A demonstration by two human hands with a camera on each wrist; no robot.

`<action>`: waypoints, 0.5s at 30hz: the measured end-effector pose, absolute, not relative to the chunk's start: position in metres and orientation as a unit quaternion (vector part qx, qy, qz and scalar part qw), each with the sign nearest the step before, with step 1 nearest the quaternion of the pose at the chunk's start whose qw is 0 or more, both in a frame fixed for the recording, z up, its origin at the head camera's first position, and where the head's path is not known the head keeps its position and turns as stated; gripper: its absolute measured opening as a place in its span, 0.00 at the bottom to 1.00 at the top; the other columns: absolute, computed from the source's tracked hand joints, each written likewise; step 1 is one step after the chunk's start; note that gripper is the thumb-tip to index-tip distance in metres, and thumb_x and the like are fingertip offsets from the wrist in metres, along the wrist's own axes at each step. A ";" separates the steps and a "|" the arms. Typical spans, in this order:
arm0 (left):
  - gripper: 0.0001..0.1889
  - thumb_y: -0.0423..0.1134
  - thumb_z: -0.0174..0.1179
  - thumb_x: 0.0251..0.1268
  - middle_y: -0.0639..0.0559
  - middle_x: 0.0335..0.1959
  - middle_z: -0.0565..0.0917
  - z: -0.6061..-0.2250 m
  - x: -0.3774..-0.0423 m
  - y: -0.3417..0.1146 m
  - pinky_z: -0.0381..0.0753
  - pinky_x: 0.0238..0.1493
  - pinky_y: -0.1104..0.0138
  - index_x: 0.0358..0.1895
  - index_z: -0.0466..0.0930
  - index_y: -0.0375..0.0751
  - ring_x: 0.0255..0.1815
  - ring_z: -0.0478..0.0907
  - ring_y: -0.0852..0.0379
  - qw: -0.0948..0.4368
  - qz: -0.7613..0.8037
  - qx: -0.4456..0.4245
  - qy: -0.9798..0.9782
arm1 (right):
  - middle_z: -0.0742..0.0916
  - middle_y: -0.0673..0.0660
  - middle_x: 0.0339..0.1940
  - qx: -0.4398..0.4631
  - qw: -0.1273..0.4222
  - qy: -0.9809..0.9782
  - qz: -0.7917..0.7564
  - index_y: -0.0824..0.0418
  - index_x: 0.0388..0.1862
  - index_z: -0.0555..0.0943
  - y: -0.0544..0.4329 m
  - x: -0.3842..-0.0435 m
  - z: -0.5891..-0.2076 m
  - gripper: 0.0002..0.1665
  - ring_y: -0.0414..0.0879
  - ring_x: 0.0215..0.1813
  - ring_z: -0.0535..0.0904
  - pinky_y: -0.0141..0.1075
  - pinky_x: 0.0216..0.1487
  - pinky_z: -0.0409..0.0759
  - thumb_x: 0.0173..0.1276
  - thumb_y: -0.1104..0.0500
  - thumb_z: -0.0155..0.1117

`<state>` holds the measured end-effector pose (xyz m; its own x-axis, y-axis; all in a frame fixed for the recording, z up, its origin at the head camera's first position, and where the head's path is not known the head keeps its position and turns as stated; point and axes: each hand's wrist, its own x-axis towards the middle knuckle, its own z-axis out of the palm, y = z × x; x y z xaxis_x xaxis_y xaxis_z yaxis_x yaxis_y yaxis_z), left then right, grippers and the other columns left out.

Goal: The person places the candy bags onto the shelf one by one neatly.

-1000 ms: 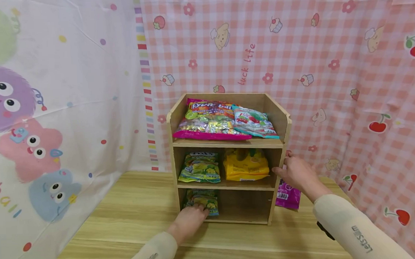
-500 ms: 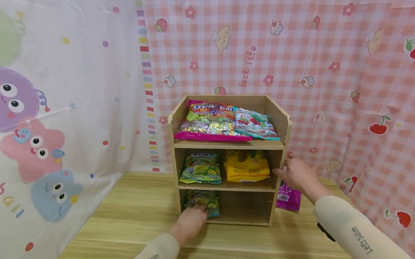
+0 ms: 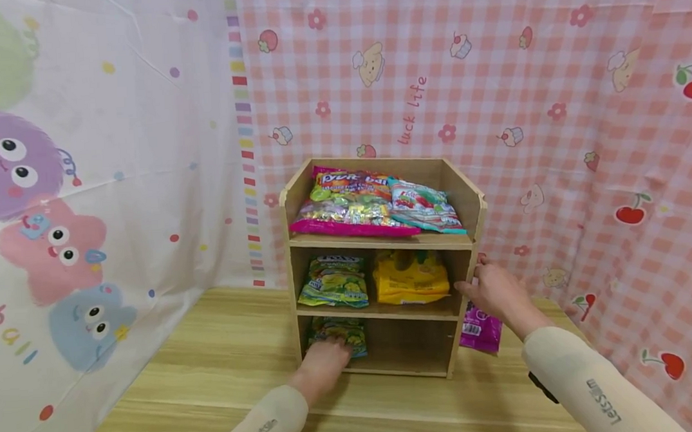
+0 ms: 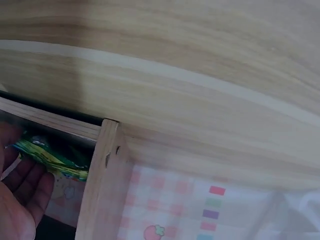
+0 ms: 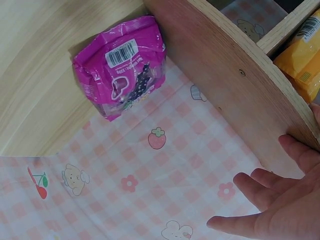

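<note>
In the bottom compartment of a wooden shelf (image 3: 382, 241) lies a green candy bag (image 3: 356, 338), partly covered by my left hand (image 3: 325, 365). The left wrist view shows that bag's edge (image 4: 55, 162) between the thumb and fingers, which hold it. My right hand (image 3: 500, 293) is at the shelf's right side panel (image 5: 235, 90). Its thumb is by the front edge and its index finger lies against the outer face, gripping the panel between them. The other fingers (image 5: 257, 192) stretch out beside it. A yellow bag (image 3: 411, 277) sits just inside this panel.
Another green candy bag (image 3: 334, 282) is on the middle shelf's left. A large pink-edged candy bag (image 3: 351, 206) and a light-blue one (image 3: 425, 206) lie on top. A purple bag (image 3: 481, 329) stands on the table (image 3: 224, 356) right of the shelf, before a checked cloth backdrop (image 3: 508, 86).
My left hand has moved slightly forward and to the right, and the green bag in the bottom compartment sits slightly deeper. The right hand holds its place at the side panel.
</note>
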<state>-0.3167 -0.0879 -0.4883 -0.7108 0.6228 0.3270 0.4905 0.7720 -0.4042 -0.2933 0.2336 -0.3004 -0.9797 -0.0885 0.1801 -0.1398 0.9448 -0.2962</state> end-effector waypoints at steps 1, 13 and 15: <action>0.12 0.32 0.76 0.49 0.51 0.34 0.81 -0.488 -0.316 -0.085 0.82 0.26 0.65 0.36 0.83 0.47 0.34 0.80 0.56 0.225 0.149 -0.306 -0.913 | 0.84 0.70 0.49 0.059 0.082 -0.983 0.155 0.73 0.49 0.80 0.234 -0.293 -0.301 0.30 0.64 0.46 0.79 0.65 0.49 0.69 0.71 0.45 0.60; 0.11 0.30 0.73 0.51 0.54 0.31 0.81 -0.489 -0.316 -0.066 0.80 0.24 0.69 0.35 0.84 0.49 0.29 0.79 0.60 0.227 0.144 -0.322 -0.908 | 0.84 0.71 0.49 0.066 0.081 -0.983 0.150 0.73 0.49 0.80 0.234 -0.293 -0.300 0.30 0.65 0.46 0.79 0.62 0.46 0.71 0.71 0.44 0.59; 0.11 0.30 0.73 0.52 0.55 0.31 0.81 -0.489 -0.316 -0.068 0.81 0.25 0.69 0.35 0.85 0.50 0.28 0.79 0.61 0.225 0.144 -0.320 -0.909 | 0.84 0.70 0.49 0.070 0.085 -0.982 0.153 0.72 0.48 0.81 0.233 -0.294 -0.300 0.29 0.64 0.47 0.79 0.63 0.47 0.71 0.71 0.45 0.59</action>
